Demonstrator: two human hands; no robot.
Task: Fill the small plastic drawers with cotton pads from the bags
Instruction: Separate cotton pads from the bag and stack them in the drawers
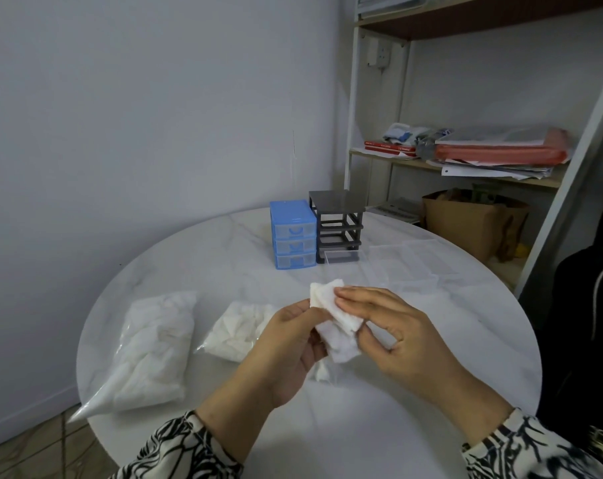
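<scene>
White cotton pads (334, 319) sit pinched between your left hand (289, 347) and right hand (396, 333), fingers curled round them above the surface (362, 426); bags (155, 344) lie left; drawers (293, 235) stand beyond.

white cotton pads (334, 323) | white marbled table (196, 257) | blue drawer unit (293, 235) | dark grey drawer frame (338, 223) | clear drawers (407, 264) | black-and-white patterned sleeves (186, 451) | red folders (500, 153) | brown box (466, 223)
</scene>
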